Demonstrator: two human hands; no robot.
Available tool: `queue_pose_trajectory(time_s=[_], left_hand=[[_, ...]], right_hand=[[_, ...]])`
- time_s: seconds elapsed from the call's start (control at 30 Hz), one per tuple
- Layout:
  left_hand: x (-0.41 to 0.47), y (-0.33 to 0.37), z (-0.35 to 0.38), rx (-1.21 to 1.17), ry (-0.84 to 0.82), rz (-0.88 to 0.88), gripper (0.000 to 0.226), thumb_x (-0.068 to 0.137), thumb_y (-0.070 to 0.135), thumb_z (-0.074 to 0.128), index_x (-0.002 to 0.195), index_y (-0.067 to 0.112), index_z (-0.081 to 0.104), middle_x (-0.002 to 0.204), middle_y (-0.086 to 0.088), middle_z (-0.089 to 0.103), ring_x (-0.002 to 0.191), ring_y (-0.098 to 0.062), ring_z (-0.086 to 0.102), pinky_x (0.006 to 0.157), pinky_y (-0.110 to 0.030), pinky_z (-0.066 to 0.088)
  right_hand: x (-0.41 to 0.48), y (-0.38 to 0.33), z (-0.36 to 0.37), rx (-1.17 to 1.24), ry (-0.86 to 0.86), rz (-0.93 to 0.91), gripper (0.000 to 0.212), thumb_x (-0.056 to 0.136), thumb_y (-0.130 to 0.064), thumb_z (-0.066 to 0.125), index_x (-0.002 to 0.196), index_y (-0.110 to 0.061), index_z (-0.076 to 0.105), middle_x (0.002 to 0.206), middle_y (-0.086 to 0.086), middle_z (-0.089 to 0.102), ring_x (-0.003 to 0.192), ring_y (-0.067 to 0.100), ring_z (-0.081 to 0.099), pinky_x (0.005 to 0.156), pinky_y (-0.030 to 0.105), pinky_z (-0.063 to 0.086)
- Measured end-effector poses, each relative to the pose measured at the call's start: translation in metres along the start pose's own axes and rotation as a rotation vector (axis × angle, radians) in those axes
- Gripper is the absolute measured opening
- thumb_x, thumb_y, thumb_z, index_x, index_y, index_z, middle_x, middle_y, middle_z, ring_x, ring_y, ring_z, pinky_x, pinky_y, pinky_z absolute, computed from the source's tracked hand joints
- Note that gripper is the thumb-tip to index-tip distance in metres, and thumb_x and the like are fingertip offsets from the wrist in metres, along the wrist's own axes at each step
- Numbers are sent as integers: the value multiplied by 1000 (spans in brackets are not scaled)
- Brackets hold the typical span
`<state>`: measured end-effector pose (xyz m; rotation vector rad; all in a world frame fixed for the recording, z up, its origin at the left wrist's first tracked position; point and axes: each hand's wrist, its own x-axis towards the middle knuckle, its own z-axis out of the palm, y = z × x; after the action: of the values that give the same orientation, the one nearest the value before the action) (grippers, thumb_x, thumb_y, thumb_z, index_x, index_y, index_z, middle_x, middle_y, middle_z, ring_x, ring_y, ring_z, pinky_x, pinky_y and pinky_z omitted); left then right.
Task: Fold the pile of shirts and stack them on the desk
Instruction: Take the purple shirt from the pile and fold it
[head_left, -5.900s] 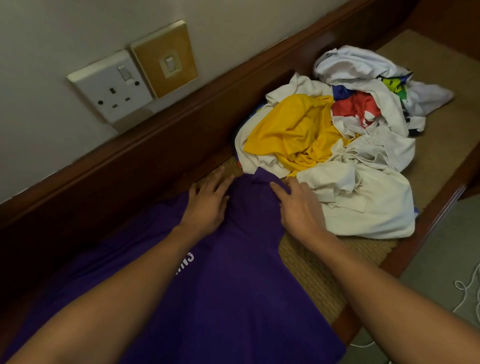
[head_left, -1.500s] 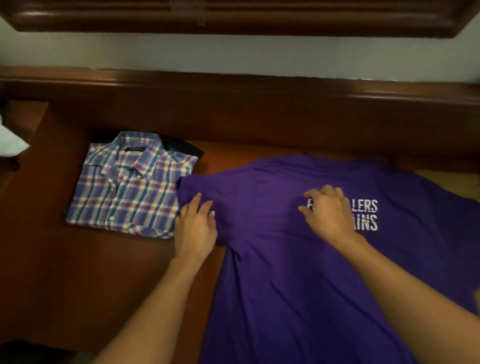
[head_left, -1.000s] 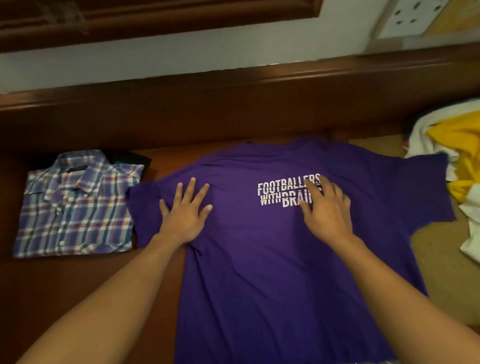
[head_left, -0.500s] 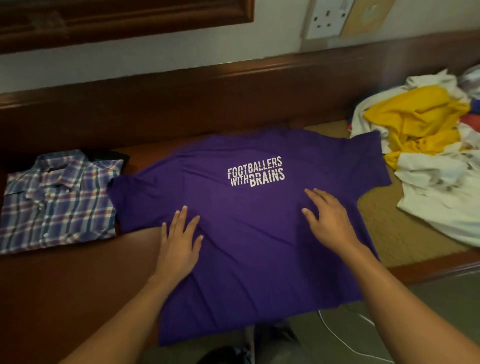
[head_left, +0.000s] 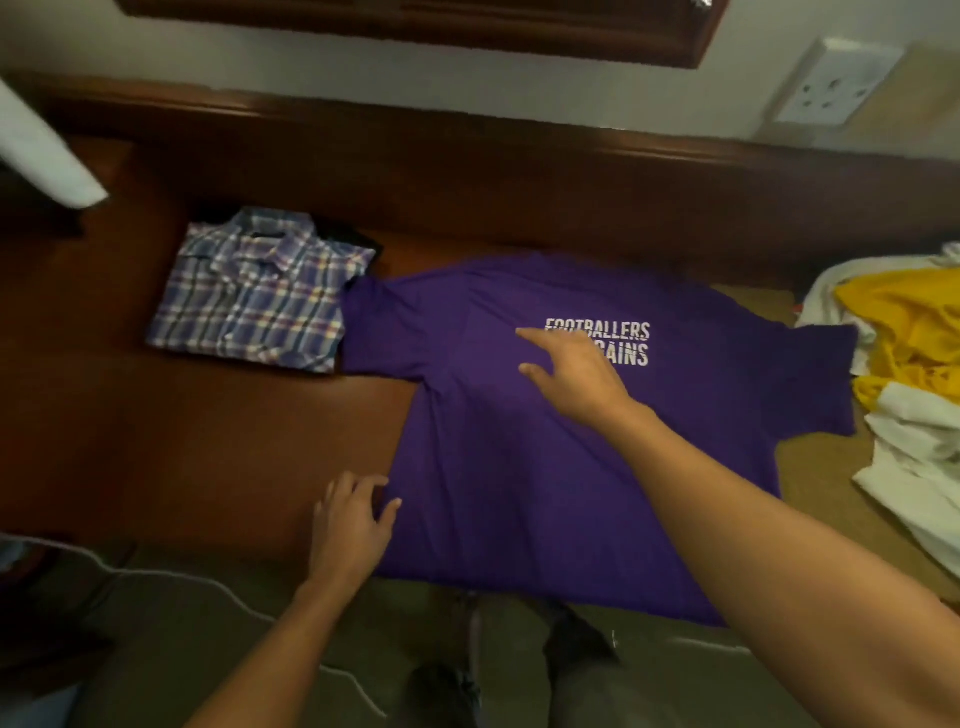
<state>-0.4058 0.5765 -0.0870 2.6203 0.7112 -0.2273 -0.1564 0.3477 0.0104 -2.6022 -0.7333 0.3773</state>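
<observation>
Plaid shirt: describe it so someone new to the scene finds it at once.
On the wooden desk, look left of the spread purple T-shirt. The plaid shirt lies there beside its sleeve. It alone is checked and folded, collar showing.

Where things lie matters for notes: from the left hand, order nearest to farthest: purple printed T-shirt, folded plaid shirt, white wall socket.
1. Purple printed T-shirt, at the left hand's fingertips.
2. Folded plaid shirt, back left.
3. White wall socket, upper right wall.

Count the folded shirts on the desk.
1: the plaid shirt, far left on the desk, beside the purple shirt's sleeve. A dark edge behind it may be another, mostly hidden.
</observation>
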Motion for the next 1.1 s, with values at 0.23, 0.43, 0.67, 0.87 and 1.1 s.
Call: queue_pose_trajectory(time_s=[0.23,0.43,0.67,0.87,1.1], left_hand=[[-32,-8,26,-133,171,-167,26,74,28,88,93,22,71,89,2,58,87,-28,60,73,-43,50],[-65,-3,50,-292,296,-363,25,76,24,88,95,19,71,89,7,52,83,-23,60,77,-46,54],[-87,-9,60,-373,375,-455,26,77,24,87,97,18,71,94,4,62,88,-19,62,82,-39,51],[-92,-9,63,-412,441,-454,28,76,35,79,95,16,72,88,14,61,74,-15,58,74,-29,44],[-91,-6,64,-439,443,-482,27,76,22,88,98,17,73,88,15,61,75,-10,56,76,-31,49]], right_hand=[[97,-48,10,-198,-119,-356,51,97,-37,63,147,-33,51,135,5,61,121,31,49,102,46,44],[162,-79,42,-340,-187,-641,53,95,-30,68,145,-31,53,131,7,62,116,32,49,93,44,44],[211,-116,83,-449,-125,-788,64,89,-20,70,149,-27,48,138,9,54,125,37,46,94,49,43],[239,-128,103,-575,-108,-779,71,88,-25,74,151,-21,43,148,12,45,128,38,42,97,49,39],[240,-130,107,-572,-28,-732,53,88,-21,70,137,-13,51,126,19,54,115,40,47,90,48,38]])
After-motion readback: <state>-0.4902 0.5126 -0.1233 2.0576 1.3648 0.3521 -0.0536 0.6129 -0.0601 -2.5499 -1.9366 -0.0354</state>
